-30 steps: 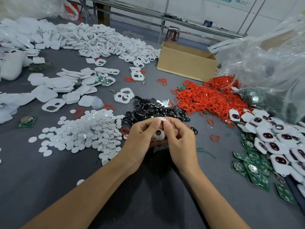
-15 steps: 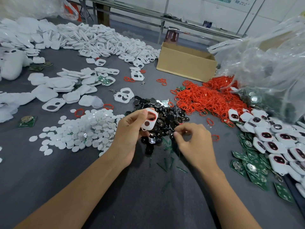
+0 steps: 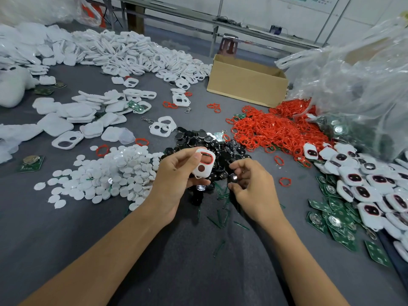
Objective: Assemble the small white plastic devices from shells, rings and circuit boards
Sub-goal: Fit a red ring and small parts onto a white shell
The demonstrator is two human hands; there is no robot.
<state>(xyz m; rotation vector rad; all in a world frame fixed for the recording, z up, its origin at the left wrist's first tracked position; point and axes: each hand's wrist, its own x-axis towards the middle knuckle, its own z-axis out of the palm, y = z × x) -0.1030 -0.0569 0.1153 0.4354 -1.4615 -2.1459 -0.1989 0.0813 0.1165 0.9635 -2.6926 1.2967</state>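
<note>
While the left hand grips a white shell, the right hand pinches a small shiny disc.

Held between thumb and curled fingers, the shell carries a red ring round its upper opening and hangs just over the heap of black pieces at mid-table. The shiny disc is just beside the shell, not touching it. White round discs lie heaped to the left and loose red rings to the right. Green circuit boards and finished devices crowd the right edge of the grey table, and a cardboard box stands beyond the rings.
</note>
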